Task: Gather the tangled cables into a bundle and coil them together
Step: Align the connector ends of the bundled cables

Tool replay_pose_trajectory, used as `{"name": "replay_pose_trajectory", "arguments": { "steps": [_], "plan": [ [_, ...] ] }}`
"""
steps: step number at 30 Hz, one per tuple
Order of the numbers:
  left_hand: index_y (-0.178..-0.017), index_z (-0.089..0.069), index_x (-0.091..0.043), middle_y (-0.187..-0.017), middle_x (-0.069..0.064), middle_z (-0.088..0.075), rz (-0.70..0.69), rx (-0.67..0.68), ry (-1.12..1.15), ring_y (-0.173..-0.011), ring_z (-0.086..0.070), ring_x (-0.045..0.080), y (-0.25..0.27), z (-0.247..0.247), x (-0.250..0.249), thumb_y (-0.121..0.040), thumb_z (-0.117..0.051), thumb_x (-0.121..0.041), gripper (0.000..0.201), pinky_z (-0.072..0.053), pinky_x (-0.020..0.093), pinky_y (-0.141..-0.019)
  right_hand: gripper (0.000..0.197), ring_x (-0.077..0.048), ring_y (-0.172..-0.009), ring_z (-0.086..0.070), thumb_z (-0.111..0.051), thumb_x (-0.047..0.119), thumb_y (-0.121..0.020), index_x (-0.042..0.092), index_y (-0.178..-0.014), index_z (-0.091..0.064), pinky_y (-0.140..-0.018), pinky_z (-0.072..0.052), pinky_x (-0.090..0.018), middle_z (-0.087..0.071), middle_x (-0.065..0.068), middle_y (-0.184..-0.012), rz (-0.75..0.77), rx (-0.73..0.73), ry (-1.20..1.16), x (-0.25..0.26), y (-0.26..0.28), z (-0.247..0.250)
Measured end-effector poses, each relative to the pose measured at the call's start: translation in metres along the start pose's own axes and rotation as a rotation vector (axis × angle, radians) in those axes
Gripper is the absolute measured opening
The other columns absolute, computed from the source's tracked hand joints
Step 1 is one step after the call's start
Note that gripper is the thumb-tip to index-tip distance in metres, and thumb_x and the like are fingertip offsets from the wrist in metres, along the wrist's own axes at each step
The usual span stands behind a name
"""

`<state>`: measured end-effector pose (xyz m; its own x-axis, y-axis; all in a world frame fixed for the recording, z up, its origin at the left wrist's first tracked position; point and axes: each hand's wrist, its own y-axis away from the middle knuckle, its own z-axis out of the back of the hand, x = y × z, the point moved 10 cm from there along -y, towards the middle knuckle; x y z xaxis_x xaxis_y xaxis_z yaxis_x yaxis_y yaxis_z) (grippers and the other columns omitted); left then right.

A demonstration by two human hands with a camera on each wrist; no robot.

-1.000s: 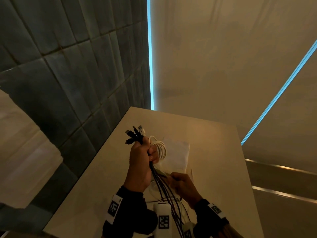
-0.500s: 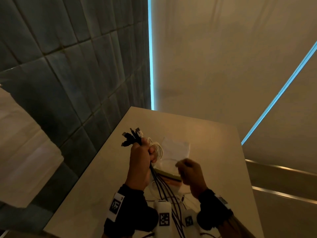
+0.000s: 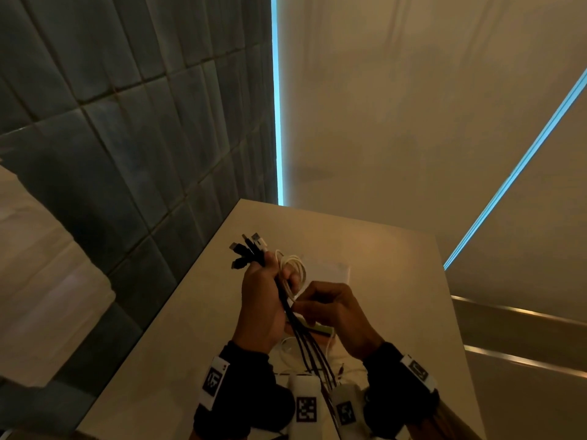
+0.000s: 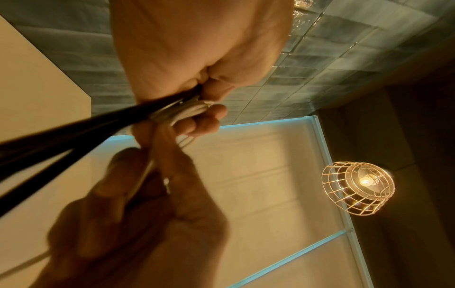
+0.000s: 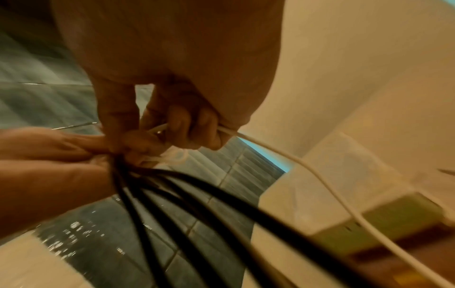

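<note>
While your left hand [image 3: 263, 300] clamps the black cables [image 3: 305, 338] above the table [image 3: 397, 281], plugs up, keep the white loops [image 3: 293, 268] pinned under its thumb. At the right wrist, your right hand [image 5: 182, 124] pinches the white cable [image 5: 320, 175]; feed each turn snugly.

The head camera looked down from above at the table [image 3: 397, 312] and tiled wall [image 3: 127, 122]. Both wrist cameras sat very close under the hands, facing upward; all three views shared the black cables [image 3: 305, 341].
</note>
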<state>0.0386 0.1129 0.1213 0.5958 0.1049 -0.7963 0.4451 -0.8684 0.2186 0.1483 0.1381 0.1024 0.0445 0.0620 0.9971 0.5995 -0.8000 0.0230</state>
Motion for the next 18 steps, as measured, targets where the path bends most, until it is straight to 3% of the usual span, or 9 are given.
{"name": "replay_pose_trajectory", "arguments": {
  "steps": [3, 6, 9, 12, 18],
  "plan": [
    [-0.075, -0.035, -0.013, -0.052, -0.003, -0.038, 0.008, 0.027, 0.016, -0.044, -0.04, 0.012, 0.001, -0.003, 0.002, -0.105, -0.033, -0.02, 0.03, -0.037, 0.025, -0.05, 0.014, -0.015, -0.051, -0.045, -0.062, 0.001, -0.088, 0.0, -0.076, -0.068, -0.052, -0.034, -0.023, -0.054, -0.001, -0.055, -0.065, -0.032, -0.018, -0.025, 0.003, 0.007],
    [-0.073, -0.032, -0.016, -0.052, -0.004, -0.036, 0.015, 0.055, 0.022, -0.04, -0.033, 0.009, -0.002, -0.003, 0.003, -0.105, -0.032, -0.019, 0.031, -0.031, 0.022, -0.042, 0.02, -0.01, -0.053, -0.044, -0.058, 0.004, -0.092, 0.002, -0.074, -0.067, -0.052, -0.035, -0.018, -0.052, -0.004, -0.058, -0.072, -0.03, 0.009, -0.049, 0.003, 0.011],
    [-0.073, -0.032, -0.017, -0.053, -0.005, -0.034, 0.016, 0.071, -0.004, -0.04, -0.028, 0.007, -0.003, -0.001, 0.005, -0.104, -0.032, -0.019, 0.031, -0.026, 0.022, -0.042, 0.025, -0.012, -0.057, -0.043, -0.057, 0.006, -0.093, 0.008, -0.068, -0.062, -0.056, -0.036, -0.019, -0.052, -0.005, -0.062, -0.098, -0.057, 0.082, -0.081, 0.0, 0.023],
    [-0.074, -0.033, -0.018, -0.054, -0.005, -0.032, 0.014, 0.078, -0.025, -0.041, -0.026, 0.007, -0.003, -0.002, 0.005, -0.104, -0.032, -0.018, 0.03, -0.024, 0.023, -0.043, 0.029, -0.009, -0.057, -0.043, -0.057, 0.01, -0.093, 0.002, -0.066, -0.057, -0.057, -0.035, -0.019, -0.049, -0.008, -0.064, -0.138, -0.105, 0.18, -0.111, -0.001, 0.038],
    [-0.075, -0.033, -0.017, -0.054, -0.005, -0.031, 0.013, 0.076, -0.043, -0.041, -0.025, 0.007, -0.003, -0.001, 0.004, -0.104, -0.031, -0.018, 0.03, -0.023, 0.023, -0.043, 0.037, -0.004, -0.048, -0.035, -0.055, 0.008, -0.095, 0.016, -0.058, -0.052, -0.049, -0.03, -0.014, -0.041, 0.004, -0.054, -0.198, -0.152, 0.154, -0.144, 0.0, 0.042]
  ]
}}
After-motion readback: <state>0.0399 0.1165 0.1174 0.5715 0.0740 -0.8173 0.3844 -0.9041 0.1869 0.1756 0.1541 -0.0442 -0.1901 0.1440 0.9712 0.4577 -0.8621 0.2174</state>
